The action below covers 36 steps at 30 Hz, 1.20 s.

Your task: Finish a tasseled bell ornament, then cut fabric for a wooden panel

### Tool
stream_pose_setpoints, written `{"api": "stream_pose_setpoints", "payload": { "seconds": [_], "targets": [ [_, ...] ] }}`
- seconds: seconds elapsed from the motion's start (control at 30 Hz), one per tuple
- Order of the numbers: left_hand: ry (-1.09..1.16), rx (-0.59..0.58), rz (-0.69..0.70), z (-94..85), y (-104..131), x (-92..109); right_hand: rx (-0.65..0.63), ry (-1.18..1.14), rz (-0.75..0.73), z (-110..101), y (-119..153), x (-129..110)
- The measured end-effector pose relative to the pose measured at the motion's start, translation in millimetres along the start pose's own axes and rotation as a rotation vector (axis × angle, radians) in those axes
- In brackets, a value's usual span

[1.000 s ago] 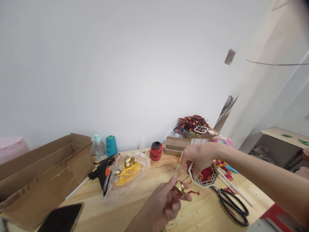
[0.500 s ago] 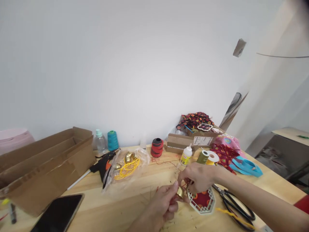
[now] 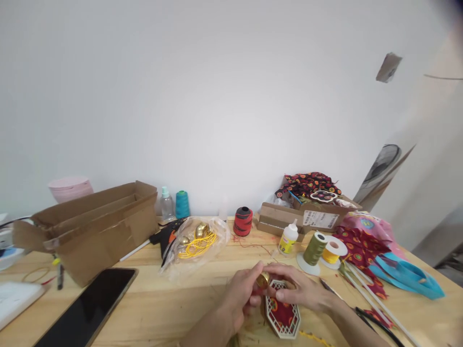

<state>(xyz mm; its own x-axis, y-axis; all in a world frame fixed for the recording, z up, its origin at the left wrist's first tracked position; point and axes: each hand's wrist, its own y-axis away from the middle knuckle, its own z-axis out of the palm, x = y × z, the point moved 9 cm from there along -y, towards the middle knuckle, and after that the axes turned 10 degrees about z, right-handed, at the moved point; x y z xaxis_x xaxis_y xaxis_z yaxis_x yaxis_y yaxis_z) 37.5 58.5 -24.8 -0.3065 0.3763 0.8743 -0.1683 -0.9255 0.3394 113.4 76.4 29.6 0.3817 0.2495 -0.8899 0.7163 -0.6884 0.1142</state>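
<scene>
Near the front of the wooden table, my left hand (image 3: 240,294) pinches a small gold bell (image 3: 263,279) between thumb and fingers. My right hand (image 3: 294,289) reaches in from the right, its fingertips by the bell and its thumb over the upper part of an octagonal piece (image 3: 283,318) with a white lattice rim and a red patterned centre. The right hand's fingers are closed around the piece's top edge. Yellow cord (image 3: 315,339) lies at the lower right of this piece.
Behind the hands stand a glue bottle (image 3: 288,237), a red-black spool (image 3: 243,221) and a green spool (image 3: 314,249). A bag with bells (image 3: 197,241), a phone (image 3: 90,308) and a long cardboard box (image 3: 104,231) are leftward. Partly hidden scissors (image 3: 372,318) and blue ribbon (image 3: 405,277) are rightward.
The view has shifted, and my right arm has drawn down and inward. My right hand is now on the octagonal piece, which stands more lengthwise. The bell remains in my left hand.
</scene>
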Motion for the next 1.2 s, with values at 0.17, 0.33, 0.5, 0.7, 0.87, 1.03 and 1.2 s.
{"api": "stream_pose_setpoints", "payload": {
  "seconds": [0.17,0.33,0.5,0.7,0.87,1.03,1.2],
  "targets": [
    [-0.094,0.020,0.065,1.0,-6,8,0.040,-0.113,-0.052,1,-16,9],
    [-0.209,0.008,0.163,0.5,-10,13,-0.058,-0.339,-0.050,12,-22,13],
    [-0.272,0.048,0.293,-13.0,-6,25,-0.044,-0.389,-0.020,10,-20,17],
    [-0.325,-0.006,0.443,-9.6,1,36,0.091,-0.233,0.010,-5,-17,31],
    [-0.328,-0.034,0.445,-4.8,6,35,0.069,-0.248,0.052,-4,-18,36],
    [-0.375,-0.036,0.407,-7.3,6,34,0.133,-0.096,0.071,-7,-16,34],
    [-0.543,-0.094,0.294,-9.3,2,17,0.221,0.081,0.079,-13,-12,31]
  ]
}}
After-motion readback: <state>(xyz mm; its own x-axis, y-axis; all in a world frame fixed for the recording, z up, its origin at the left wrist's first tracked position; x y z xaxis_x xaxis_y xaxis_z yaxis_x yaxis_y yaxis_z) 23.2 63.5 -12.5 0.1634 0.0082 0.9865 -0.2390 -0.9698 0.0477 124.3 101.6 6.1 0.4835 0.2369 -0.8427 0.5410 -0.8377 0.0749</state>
